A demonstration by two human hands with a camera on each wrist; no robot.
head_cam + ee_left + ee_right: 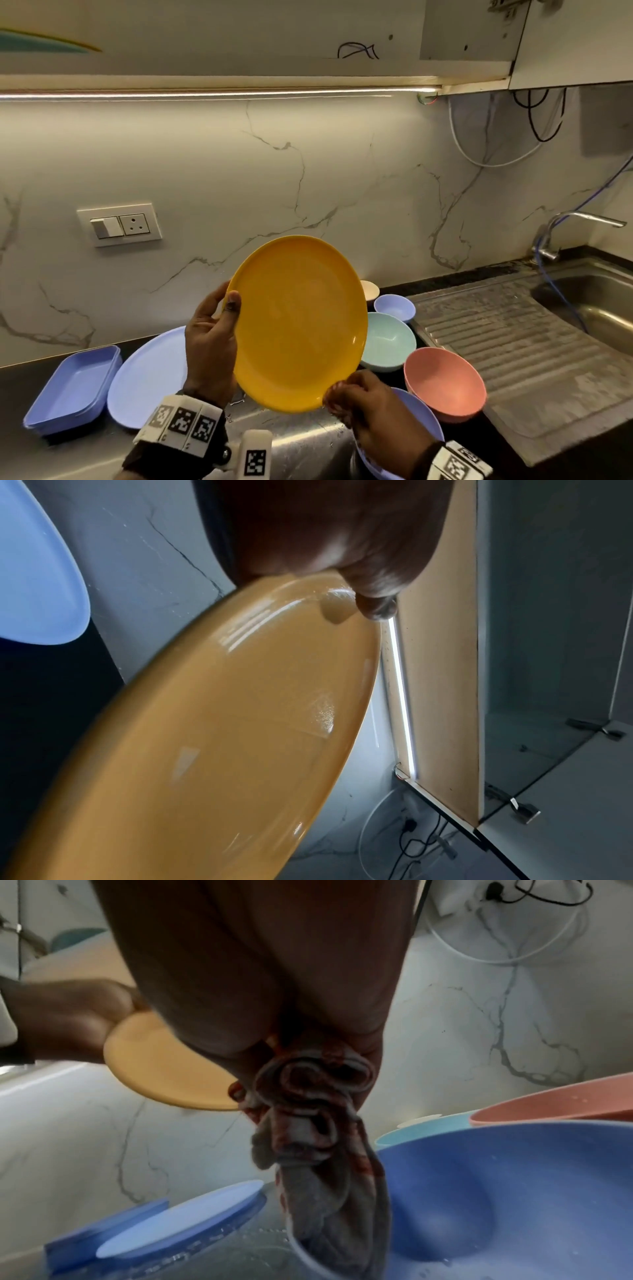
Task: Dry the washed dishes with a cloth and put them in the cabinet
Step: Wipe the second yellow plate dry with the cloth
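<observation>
My right hand (363, 404) is nearest, low in front of me, its fingers curled round a bunched red-and-grey cloth (318, 1123) that hangs down from my fist; the same fingers sit at the bottom edge of the yellow plate (298, 325). Whether they pinch the plate itself or only touch it through the cloth, I cannot tell. My left hand (210, 346) grips the plate's left rim, thumb (377, 610) pressed on the face and fingers wrapped behind. Between the two hands the plate is held up off the counter, tilted, its face turned toward me.

Just under my right hand sits a large blue bowl (496, 1191), and the cloth's tail dangles down to its near rim. Just to the right of that hand is a pink bowl (445, 383). Beyond the plate, past my right hand, stand a light green bowl (388, 342), then a small blue bowl (394, 306), then a cream bowl (370, 289) mostly hidden by the plate. To the left of my left hand a pale blue plate (147, 377) lies flat, with a blue rectangular dish (75, 387) just beside it further left.

Well to the right of both hands are the steel drainboard (507, 349), the sink (596, 301) and its tap (579, 222). Above, the cabinet (472, 31) stands open.
</observation>
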